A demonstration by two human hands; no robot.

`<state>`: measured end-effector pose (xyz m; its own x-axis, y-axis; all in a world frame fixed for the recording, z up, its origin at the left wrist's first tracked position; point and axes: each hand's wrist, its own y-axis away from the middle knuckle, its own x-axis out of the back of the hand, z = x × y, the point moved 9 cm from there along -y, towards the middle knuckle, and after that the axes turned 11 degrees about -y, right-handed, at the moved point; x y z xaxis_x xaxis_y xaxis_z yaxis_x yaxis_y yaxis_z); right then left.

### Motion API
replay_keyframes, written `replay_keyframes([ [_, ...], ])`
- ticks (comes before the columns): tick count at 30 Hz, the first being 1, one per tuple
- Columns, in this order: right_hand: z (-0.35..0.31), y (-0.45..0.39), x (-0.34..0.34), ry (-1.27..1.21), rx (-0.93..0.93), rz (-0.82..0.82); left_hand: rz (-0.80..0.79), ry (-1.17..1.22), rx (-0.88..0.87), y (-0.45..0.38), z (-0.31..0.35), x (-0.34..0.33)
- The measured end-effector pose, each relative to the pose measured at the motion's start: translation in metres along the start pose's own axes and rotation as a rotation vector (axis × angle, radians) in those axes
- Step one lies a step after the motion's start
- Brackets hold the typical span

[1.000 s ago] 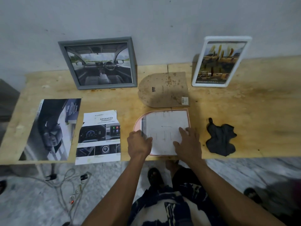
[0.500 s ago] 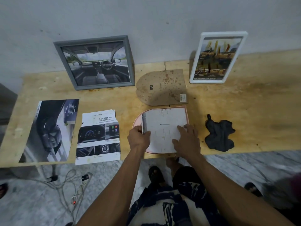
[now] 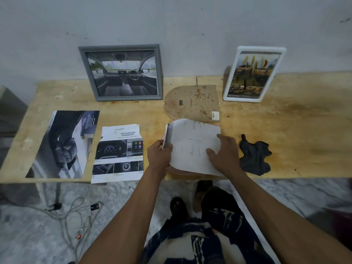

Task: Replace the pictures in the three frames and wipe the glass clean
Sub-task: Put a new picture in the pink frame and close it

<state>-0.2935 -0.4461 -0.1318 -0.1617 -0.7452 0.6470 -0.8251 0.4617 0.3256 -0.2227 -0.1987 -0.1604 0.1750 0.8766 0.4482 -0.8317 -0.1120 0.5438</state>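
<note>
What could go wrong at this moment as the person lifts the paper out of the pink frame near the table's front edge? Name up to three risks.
1. The left hand pinches the curling paper at one edge; it could crease or tear.
2. The pink frame lies at the table edge; a tug might slide it off.
3. The right hand presses on the paper, which may smudge it.

White-backed picture (image 3: 192, 147) curls up off the pink arched frame (image 3: 178, 170).
</note>
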Motion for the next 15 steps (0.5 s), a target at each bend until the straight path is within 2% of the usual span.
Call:
replay_keyframes([
  [4,-0.042,-0.007,0.009,0.056,0.175,0.027,-0.044,0.028,-0.086,0.008,0.018,0.022],
  [8,-0.079,-0.016,-0.012,0.086,0.262,-0.144,-0.036,0.053,-0.118,0.017,0.023,0.051],
  [11,-0.095,-0.013,-0.026,-0.01,0.265,-0.21,0.085,0.15,-0.042,0.031,0.008,0.083],
  [13,-0.098,-0.009,-0.035,-0.104,0.245,-0.229,0.134,0.304,0.056,0.044,-0.012,0.097],
  [15,-0.098,-0.003,-0.047,-0.215,0.2,-0.26,0.16,0.345,0.121,0.054,-0.036,0.104],
])
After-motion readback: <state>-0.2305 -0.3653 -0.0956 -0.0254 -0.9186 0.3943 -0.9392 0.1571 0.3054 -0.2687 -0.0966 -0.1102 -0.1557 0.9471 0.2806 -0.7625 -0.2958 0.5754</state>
